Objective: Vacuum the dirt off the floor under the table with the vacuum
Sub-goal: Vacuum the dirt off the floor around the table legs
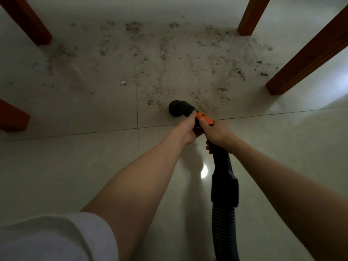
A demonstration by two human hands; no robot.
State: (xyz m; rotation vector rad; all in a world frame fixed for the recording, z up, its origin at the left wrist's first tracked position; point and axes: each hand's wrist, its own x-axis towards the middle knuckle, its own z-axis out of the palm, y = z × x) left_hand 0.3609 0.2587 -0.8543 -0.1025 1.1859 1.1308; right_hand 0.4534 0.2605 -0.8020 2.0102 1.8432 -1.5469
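Note:
A black vacuum nozzle (178,108) sits low over the pale tiled floor, at the near edge of a wide scatter of dark dirt (190,59). My left hand (188,129) grips the black pipe just behind the nozzle. My right hand (216,131) grips the handle, its thumb lying on an orange part (205,118). The black handle widens into a ribbed hose (224,223) that runs down to the lower edge of the view. A small white scrap (123,82) lies among the dirt on the left.
Wooden table legs stand around the dirt: one at back left (28,21), one at back right (251,16), a thick one at right (308,55), one at the left edge (11,119). A bright light reflection (204,171) shines on the tile.

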